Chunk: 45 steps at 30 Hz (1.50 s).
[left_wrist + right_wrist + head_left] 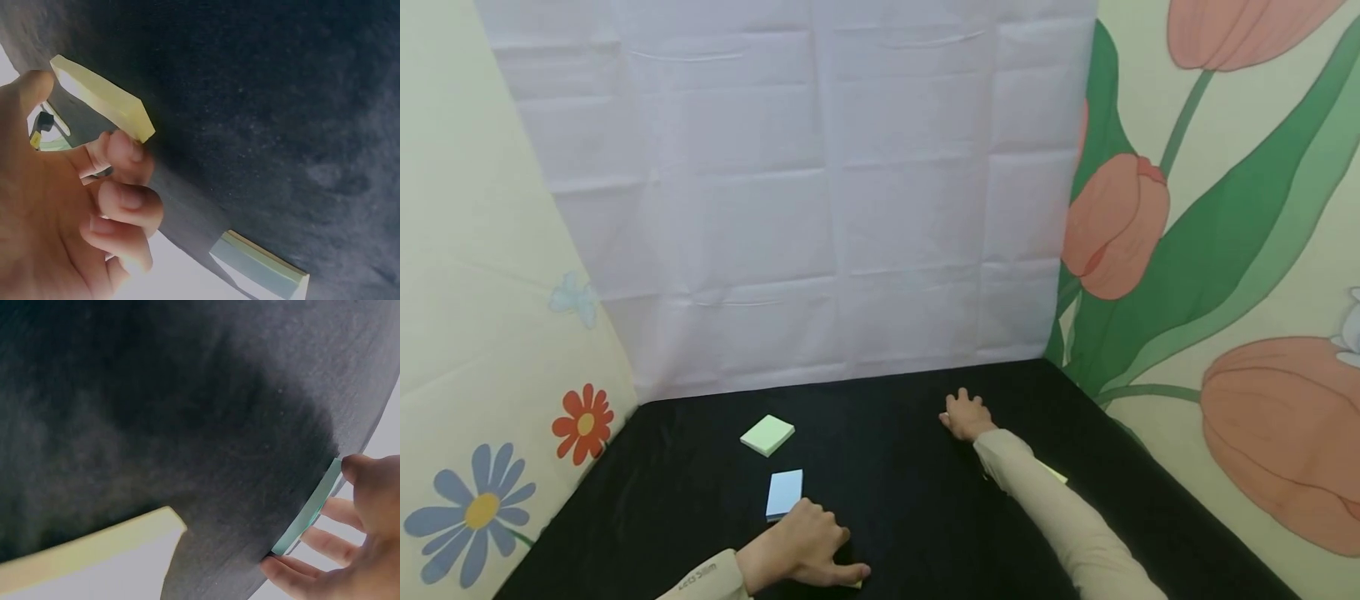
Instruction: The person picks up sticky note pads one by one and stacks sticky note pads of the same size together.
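Note:
Near the front of the black table, my left hand (808, 542) grips a yellow sticky note pad (103, 97) by its ends, thumb at one and index finger at the other. From the head view that pad is almost wholly hidden under the hand. My right hand (967, 417) reaches to the far right of the table. In the right wrist view its thumb and fingers span a teal-green sticky note pad (309, 509) and hold it at its ends. A blue sticky note pad (785, 492) lies just beyond the left hand.
A light green pad (767, 435) lies behind the blue one. Another yellow pad (1054, 472) sits partly hidden by the right forearm. White cloth (820, 208) hangs behind the black table (880, 467), and flower-printed walls stand at both sides.

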Each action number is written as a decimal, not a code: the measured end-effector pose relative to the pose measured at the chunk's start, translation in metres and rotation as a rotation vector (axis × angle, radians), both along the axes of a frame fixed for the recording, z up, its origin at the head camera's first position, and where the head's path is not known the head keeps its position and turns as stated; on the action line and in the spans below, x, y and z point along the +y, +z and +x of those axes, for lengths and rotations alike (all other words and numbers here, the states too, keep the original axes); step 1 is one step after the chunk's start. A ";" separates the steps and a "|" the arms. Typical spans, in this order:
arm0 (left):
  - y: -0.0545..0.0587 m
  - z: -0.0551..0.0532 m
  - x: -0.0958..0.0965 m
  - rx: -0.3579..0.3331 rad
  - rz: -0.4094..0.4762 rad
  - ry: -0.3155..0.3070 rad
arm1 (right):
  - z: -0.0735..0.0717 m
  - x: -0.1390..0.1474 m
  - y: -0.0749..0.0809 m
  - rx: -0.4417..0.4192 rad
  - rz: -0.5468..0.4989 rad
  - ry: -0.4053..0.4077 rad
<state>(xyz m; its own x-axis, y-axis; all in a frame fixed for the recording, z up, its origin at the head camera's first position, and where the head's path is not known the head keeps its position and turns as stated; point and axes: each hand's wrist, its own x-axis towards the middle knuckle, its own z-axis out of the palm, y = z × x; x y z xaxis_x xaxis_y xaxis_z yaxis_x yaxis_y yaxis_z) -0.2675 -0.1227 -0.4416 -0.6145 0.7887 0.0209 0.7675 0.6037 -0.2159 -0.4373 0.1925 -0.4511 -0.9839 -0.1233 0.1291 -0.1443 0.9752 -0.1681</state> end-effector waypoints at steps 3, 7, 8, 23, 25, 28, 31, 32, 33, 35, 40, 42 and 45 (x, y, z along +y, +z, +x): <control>0.000 0.002 0.001 0.001 -0.011 0.012 | -0.001 0.000 0.000 -0.005 0.010 0.003; 0.002 0.004 0.002 0.022 -0.024 0.022 | -0.004 0.001 -0.002 -0.007 0.010 -0.006; 0.002 0.004 0.002 0.025 -0.028 0.026 | -0.004 0.001 -0.002 -0.008 0.007 -0.009; 0.005 0.007 0.005 -0.030 -0.099 0.096 | -0.006 0.003 -0.004 -0.019 0.008 0.011; 0.006 0.007 0.006 -0.040 -0.108 0.102 | -0.006 0.004 -0.004 -0.018 0.009 0.017; 0.007 0.007 0.007 -0.057 -0.118 0.101 | -0.005 0.004 -0.002 -0.019 0.009 0.021; 0.010 0.006 0.007 -0.081 -0.135 0.103 | -0.003 0.003 0.000 -0.025 0.006 0.018; 0.011 0.006 0.008 -0.089 -0.141 0.103 | -0.003 0.003 0.000 -0.027 0.005 0.016; 0.012 0.006 0.008 -0.094 -0.146 0.103 | -0.003 0.003 0.000 -0.029 0.005 0.014; 0.012 0.007 0.008 -0.088 -0.150 0.098 | -0.004 0.003 -0.001 -0.031 0.005 0.010; 0.013 0.009 0.008 -0.083 -0.139 0.075 | -0.005 0.003 -0.002 -0.032 0.004 0.014; 0.014 0.009 0.009 -0.093 -0.139 0.067 | -0.003 0.002 -0.001 -0.033 0.002 0.019; 0.016 0.008 0.009 -0.117 -0.139 0.062 | -0.002 0.002 0.000 -0.030 -0.007 0.032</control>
<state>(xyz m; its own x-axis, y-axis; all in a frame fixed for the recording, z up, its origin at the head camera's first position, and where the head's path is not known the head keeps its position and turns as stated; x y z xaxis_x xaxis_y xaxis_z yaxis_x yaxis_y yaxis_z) -0.2593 -0.1132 -0.4260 -0.6537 0.7396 -0.1604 0.7546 0.6209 -0.2122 -0.4397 0.1948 -0.4509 -0.9829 -0.1545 0.1002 -0.1706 0.9688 -0.1799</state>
